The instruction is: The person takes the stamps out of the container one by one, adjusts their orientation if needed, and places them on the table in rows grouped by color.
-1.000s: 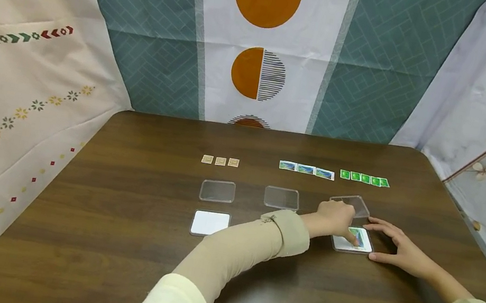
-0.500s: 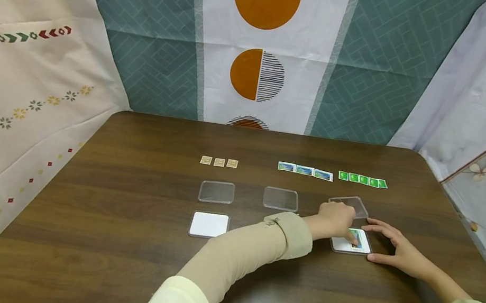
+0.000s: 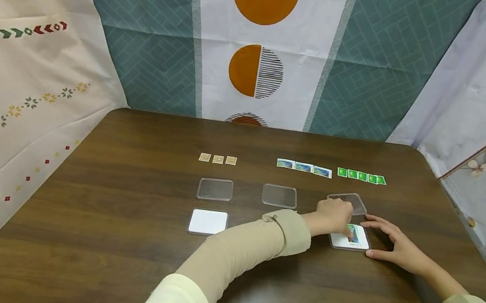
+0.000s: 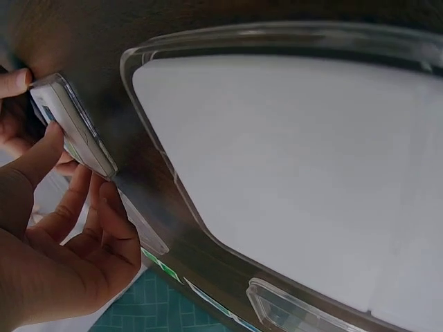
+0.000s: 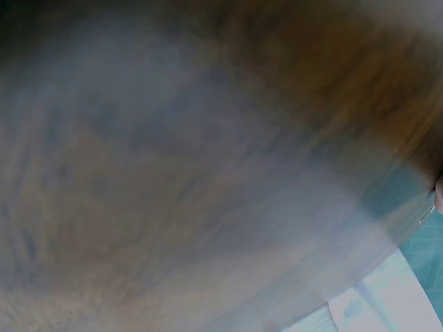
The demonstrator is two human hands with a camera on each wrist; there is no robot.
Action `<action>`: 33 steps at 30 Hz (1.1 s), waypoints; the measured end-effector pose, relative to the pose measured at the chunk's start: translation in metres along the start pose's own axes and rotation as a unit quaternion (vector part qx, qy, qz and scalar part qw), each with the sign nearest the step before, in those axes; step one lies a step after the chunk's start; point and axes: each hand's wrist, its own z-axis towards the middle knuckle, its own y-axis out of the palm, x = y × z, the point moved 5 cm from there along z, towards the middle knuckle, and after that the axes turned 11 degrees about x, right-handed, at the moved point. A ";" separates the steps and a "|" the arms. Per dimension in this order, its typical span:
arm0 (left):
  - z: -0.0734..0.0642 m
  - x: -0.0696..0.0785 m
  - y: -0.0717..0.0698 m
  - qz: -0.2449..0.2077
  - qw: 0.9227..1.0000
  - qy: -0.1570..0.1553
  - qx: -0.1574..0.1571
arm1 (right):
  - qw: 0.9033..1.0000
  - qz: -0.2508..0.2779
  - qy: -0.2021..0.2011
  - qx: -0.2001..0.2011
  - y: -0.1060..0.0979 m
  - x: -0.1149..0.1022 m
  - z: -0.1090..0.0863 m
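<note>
A clear plastic case (image 3: 337, 240) with a white insert lies on the table at the right. On the insert is a small blue-and-green stamp (image 3: 354, 233). My left hand (image 3: 335, 215) reaches across, its thumb (image 4: 43, 153) pressing on the stamp. Its other fingers bend loosely at the far edge of the case. My right hand (image 3: 398, 247) holds the right side of the case, thumb at the near corner and fingertips at the far one. In the right wrist view most things are blurred, with only a fingertip at the right edge.
Behind stand clear lids (image 3: 215, 189), (image 3: 280, 196) and a tilted lid (image 3: 357, 205). Farther back lie tan stamps (image 3: 218, 159), blue stamps (image 3: 304, 167) and green stamps (image 3: 361, 176). A white-lined case (image 3: 207, 222) is at left; another case (image 4: 277, 166) fills the left wrist view.
My left thumb has shifted slightly left on the stamp, uncovering more of it. The right hand keeps its place at the case; the head view has shifted a little.
</note>
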 end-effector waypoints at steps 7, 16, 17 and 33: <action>0.002 -0.002 -0.002 -0.021 1.000 -0.007 0.006 | 1.000 -0.004 0.003 0.000 0.000 0.000 0.000; 0.002 -0.006 -0.005 -0.037 0.999 -0.009 0.035 | 1.000 -0.005 -0.001 0.001 -0.001 0.000 0.001; 0.002 -0.006 -0.006 -0.038 0.998 -0.010 0.039 | 1.000 -0.005 -0.003 0.001 -0.001 0.001 0.001; -0.001 -0.018 -0.013 -0.129 0.990 -0.025 0.045 | 1.000 -0.015 -0.012 -0.001 -0.001 0.000 0.003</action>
